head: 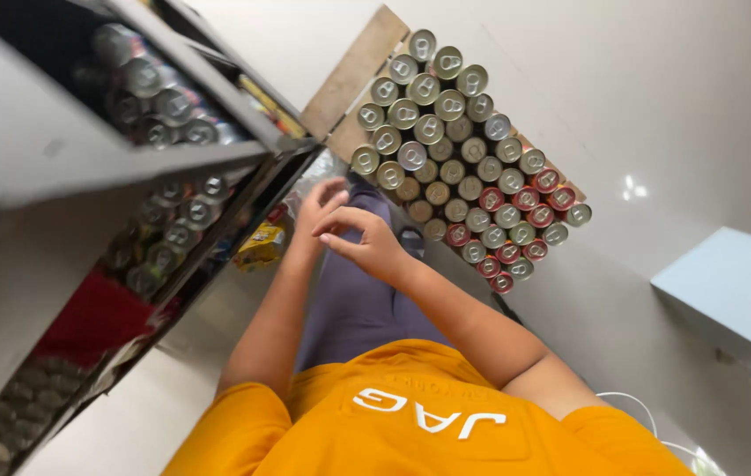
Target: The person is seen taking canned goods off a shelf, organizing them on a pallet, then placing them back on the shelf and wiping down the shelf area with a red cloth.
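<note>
Both hands, left (315, 207) and right (366, 240), hover empty with loose, open grip before the tray of upright silver and red drink cans (459, 159), beside grey shelves (173, 159) stocked with more cans.

A dense block of upright drink cans (463, 159), mostly silver-topped with pull tabs and a few red-topped ones at its four-o'clock end, stands packed on a wooden pallet (353, 70) at one o'clock from both empty hands.

Shelf cans (159, 106) blur at left; frame edge crops the lowest.
</note>
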